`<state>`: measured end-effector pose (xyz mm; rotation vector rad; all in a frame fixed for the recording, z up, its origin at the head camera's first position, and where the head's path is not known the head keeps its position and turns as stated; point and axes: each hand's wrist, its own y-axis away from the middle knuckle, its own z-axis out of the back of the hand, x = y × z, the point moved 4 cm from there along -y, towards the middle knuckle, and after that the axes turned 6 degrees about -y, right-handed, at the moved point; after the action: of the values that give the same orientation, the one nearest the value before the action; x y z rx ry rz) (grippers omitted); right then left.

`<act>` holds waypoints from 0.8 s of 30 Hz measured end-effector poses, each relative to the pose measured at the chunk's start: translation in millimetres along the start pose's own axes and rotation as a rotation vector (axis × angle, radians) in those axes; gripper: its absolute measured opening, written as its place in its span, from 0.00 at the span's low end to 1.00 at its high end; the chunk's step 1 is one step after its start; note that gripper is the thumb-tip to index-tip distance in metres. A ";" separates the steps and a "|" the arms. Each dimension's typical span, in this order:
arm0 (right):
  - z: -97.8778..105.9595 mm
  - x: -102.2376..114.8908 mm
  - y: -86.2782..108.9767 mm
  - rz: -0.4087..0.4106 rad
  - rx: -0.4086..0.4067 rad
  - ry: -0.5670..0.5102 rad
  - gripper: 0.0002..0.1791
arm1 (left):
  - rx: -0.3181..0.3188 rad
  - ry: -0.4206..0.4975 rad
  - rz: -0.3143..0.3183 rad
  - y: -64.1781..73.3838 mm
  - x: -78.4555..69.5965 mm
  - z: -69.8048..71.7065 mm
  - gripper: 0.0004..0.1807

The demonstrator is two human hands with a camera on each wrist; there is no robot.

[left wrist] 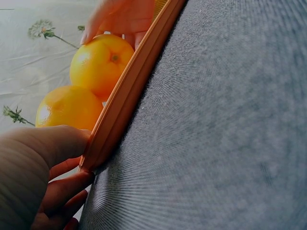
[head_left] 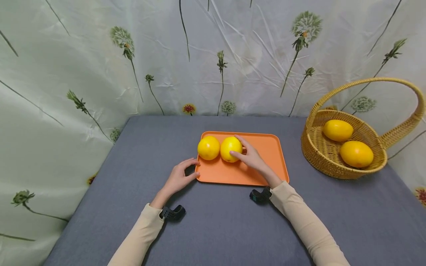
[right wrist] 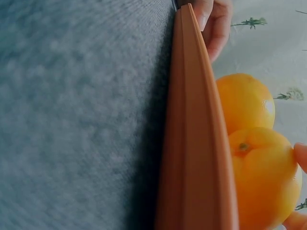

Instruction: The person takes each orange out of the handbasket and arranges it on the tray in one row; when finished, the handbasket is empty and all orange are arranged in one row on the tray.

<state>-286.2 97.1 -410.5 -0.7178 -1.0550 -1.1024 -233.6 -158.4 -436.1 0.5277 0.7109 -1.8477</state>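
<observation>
Two oranges sit side by side on an orange rectangular tray [head_left: 266, 147]. My right hand [head_left: 252, 158] grips the right-hand orange [head_left: 227, 148], its thumb on the near side and its fingers round the far side. In the left wrist view, the stem end of this orange [left wrist: 114, 58] shows. The left-hand orange [head_left: 208, 148] stands close beside it, nearer the tray's left edge. At that edge rests my left hand [head_left: 178, 178], thumb and fingers spread apart with the tips touching the rim. The right wrist view shows the tray's side wall [right wrist: 196, 134] up close.
A wicker basket [head_left: 327, 168] with a tall arched handle stands at the right, holding two oval yellow-orange fruits [head_left: 357, 154]. A grey cloth [head_left: 213, 229] covers the table. Behind it hangs a pale curtain [head_left: 199, 85] printed with flowers. Each wrist wears a black camera band [head_left: 173, 213].
</observation>
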 end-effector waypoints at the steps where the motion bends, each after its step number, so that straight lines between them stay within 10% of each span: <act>1: -0.2 -0.6 -0.5 0.006 -0.001 0.002 0.39 | 0.000 -0.004 0.003 -0.1 0.0 0.1 0.21; 24: -1.4 -1.7 -1.5 0.097 0.049 0.011 0.53 | 0.006 -0.008 0.013 -0.2 -0.9 0.8 0.21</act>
<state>-287.3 96.1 -412.6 -0.7157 -1.0237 -0.9935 -233.5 -158.3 -434.9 0.5277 0.6952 -1.8390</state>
